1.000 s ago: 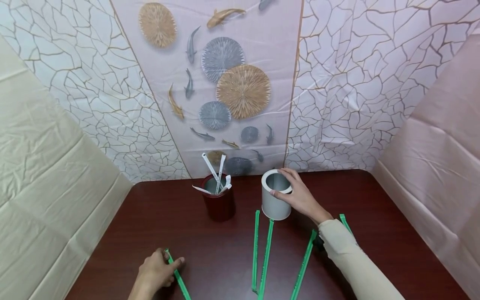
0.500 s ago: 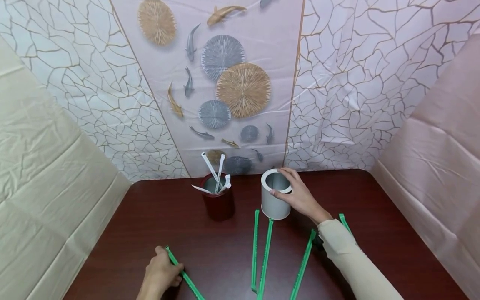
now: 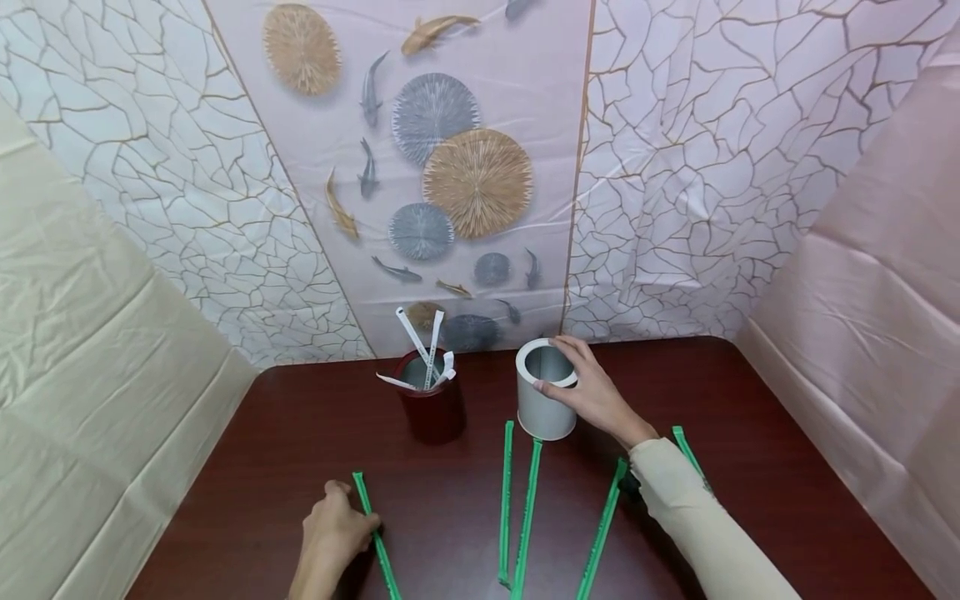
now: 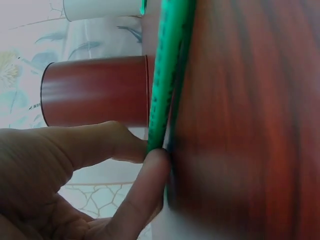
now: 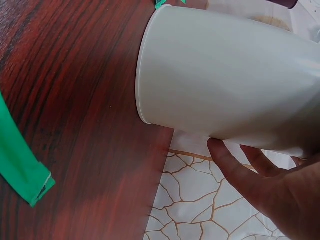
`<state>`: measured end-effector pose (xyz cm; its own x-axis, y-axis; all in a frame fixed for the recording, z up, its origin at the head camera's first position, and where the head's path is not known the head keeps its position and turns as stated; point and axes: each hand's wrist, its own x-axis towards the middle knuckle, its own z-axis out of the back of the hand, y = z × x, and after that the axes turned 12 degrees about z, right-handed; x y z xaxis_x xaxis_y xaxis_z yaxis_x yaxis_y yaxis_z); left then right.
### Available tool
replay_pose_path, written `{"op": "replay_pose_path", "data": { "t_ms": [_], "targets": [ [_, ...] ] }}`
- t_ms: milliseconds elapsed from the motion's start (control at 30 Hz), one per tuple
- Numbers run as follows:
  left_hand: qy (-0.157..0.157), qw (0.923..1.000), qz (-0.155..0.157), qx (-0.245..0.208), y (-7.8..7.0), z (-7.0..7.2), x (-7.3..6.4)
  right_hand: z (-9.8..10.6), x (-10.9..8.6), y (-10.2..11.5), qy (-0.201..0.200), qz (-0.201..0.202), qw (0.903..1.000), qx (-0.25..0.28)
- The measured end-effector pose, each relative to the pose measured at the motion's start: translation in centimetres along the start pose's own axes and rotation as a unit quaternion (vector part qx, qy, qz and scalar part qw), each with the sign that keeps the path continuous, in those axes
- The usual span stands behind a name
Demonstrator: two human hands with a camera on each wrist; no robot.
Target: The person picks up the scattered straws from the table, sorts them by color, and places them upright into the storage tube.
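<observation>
- The left hand (image 3: 336, 527) pinches a green paper-wrapped stick (image 3: 383, 557) between thumb and finger, with a narrow grip; the left wrist view shows it close along the wood-grain surface (image 3: 442, 517), though whether it touches cannot be told.
- The key relation: the gray canister (image 3: 546, 411) lies farther out and to the right of that stick. The stick's long axis runs away from the person, its far end slanting left, so it points left of both canisters.
- The right hand (image 3: 588, 392) holds the gray canister by its pale rim in a wide grip, thumb at the near side, fingers at the far right. The canister stands upright, mouth up.
- The left hand is the nearer one to the pinched stick; the right is well apart from it.
- The dark red canister (image 3: 433, 414), with white paper-wrapped sticks (image 3: 434, 342) in it, stands between, left of the gray one.
- Two green sticks (image 3: 529, 496) end just by the gray base; a third (image 3: 602, 533) lies right of them, and a fourth (image 3: 687, 450) is partly behind the right sleeve (image 3: 701, 508).
- Both canisters stand near the surface's far edge, before the patterned backdrop (image 3: 555, 225). A stretch of surface separates the left stick from the middle pair; the near edge is out of view.
</observation>
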<state>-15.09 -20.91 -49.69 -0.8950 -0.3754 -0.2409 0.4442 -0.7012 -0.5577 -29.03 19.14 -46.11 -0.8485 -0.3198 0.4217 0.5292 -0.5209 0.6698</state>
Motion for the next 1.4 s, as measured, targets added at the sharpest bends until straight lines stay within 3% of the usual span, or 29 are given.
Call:
{"op": "replay_pose_path", "data": {
  "t_ms": [167,300,500,600,733,900,1100,1400],
  "targets": [
    [-0.021,0.9990,-0.038,-0.011,-0.6,0.2,0.0,-0.1,0.0,0.1,0.000,0.002,1.0000,0.000],
    [-0.041,0.9948,-0.069,-0.063,-2.1,1.0,-0.6,-0.1,0.0,0.2,-0.006,0.005,1.0000,-0.005],
    [-0.065,0.9793,-0.102,-0.163,-5.3,2.6,-2.5,-0.2,-0.1,0.1,-0.008,0.000,1.0000,0.003],
    [-0.072,0.9706,-0.126,-0.192,-6.9,3.6,-3.4,-0.2,-0.2,0.1,-0.011,0.000,0.9999,0.004],
    [-0.107,0.9533,-0.176,-0.221,-9.0,4.8,-4.4,-0.1,-0.2,0.1,-0.011,-0.001,0.9999,0.002],
    [-0.133,0.9193,-0.257,-0.267,-11.6,6.1,-5.0,0.0,-0.1,-0.1,-0.016,-0.002,0.9999,-0.001],
    [-0.106,0.8912,-0.298,-0.325,-14.7,7.5,-5.5,0.0,-0.1,-0.2,-0.014,0.005,0.9999,-0.001],
    [-0.072,0.8599,-0.345,-0.370,-19.4,8.0,-5.1,-0.2,-0.2,-0.2,-0.021,0.010,0.9997,-0.001]
  ]
}}
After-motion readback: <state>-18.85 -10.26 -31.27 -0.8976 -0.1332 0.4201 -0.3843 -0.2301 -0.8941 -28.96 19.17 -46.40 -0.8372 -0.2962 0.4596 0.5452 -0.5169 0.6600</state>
